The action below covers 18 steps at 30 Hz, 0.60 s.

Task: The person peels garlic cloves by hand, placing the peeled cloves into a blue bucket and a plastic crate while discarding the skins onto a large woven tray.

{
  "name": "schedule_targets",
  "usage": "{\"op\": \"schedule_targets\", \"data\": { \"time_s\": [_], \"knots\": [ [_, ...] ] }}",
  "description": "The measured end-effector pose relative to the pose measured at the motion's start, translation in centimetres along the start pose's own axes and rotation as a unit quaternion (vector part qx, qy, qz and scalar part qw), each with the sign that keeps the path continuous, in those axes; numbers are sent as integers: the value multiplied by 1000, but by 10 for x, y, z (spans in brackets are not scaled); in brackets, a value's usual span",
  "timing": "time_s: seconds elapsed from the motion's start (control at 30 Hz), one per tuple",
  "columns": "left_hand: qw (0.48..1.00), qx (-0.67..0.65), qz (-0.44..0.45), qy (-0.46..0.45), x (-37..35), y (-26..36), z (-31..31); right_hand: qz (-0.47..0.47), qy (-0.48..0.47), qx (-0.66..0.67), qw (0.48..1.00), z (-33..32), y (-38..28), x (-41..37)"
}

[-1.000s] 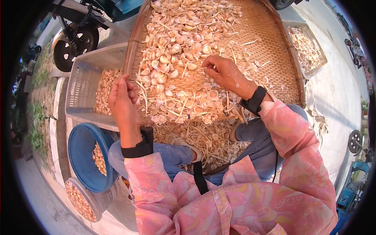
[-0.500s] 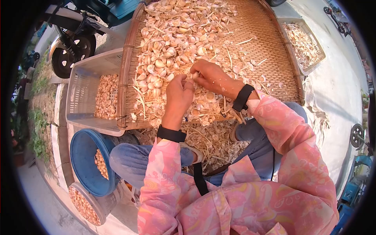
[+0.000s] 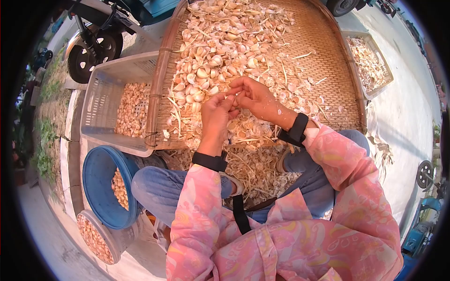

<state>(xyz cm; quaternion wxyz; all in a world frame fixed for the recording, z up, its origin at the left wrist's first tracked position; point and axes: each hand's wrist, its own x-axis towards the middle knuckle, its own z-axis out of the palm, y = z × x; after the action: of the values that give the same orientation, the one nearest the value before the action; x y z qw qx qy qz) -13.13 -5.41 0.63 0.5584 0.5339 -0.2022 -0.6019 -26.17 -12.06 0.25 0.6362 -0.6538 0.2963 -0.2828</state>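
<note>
My left hand (image 3: 217, 112) and my right hand (image 3: 255, 98) meet above the near part of a woven tray (image 3: 318, 44). Thumbs and fingers of both are pinched together around something small and pale, largely covered by the fingertips; I cannot make out exactly what it is. Just beyond and left of them lies a heap of garlic cloves (image 3: 201, 73) with loose skins. Dry stalks and papery skins (image 3: 251, 126) lie beneath my hands at the tray's near edge. Small skin flakes stick to the back of my right hand.
A grey crate (image 3: 101, 105) of cloves stands left of the tray. Below it are a blue bucket (image 3: 96, 187) and a white bucket (image 3: 117, 239), both holding cloves. Another crate (image 3: 389, 77) with stalks is at the right. Skins cover the ground between my legs. A wheeled vehicle (image 3: 96, 49) stands upper left.
The view has shifted slightly, so the tray and crates appear further right. My fingertips have come closer together, with the right fingers now stretched over the left ones.
</note>
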Motion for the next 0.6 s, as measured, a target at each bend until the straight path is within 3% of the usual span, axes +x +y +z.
{"op": "schedule_targets", "data": {
  "time_s": [0.07,0.17,0.2,0.27,0.33,0.4,0.43,0.5,0.57,0.6],
  "knots": [
    [998,-52,10,-29,-1,1,-8,68,8,192,979,-1,-13,-1],
    [990,-113,30,-78,-15,7,-12,62,85,121,987,-13,-26,4],
    [985,-129,23,-109,-32,23,-7,84,92,39,992,-19,-22,9],
    [965,-163,35,-203,-73,55,4,8,40,-126,991,-24,-9,16],
    [922,-144,70,-353,-116,85,18,-43,-10,-272,961,-15,2,28],
    [856,-275,68,-433,-158,97,42,-138,-47,-376,915,5,0,42],
    [829,-361,25,-426,-186,104,51,-188,-66,-426,882,14,-3,49],
    [750,-526,-58,-398,-233,112,69,-178,-94,-453,868,26,-1,56],
    [697,-577,0,-426,-232,102,81,-215,-108,-498,833,28,5,60],
    [692,-542,97,-467,-211,90,83,-166,-135,-523,825,28,-6,56]
  ]
}}
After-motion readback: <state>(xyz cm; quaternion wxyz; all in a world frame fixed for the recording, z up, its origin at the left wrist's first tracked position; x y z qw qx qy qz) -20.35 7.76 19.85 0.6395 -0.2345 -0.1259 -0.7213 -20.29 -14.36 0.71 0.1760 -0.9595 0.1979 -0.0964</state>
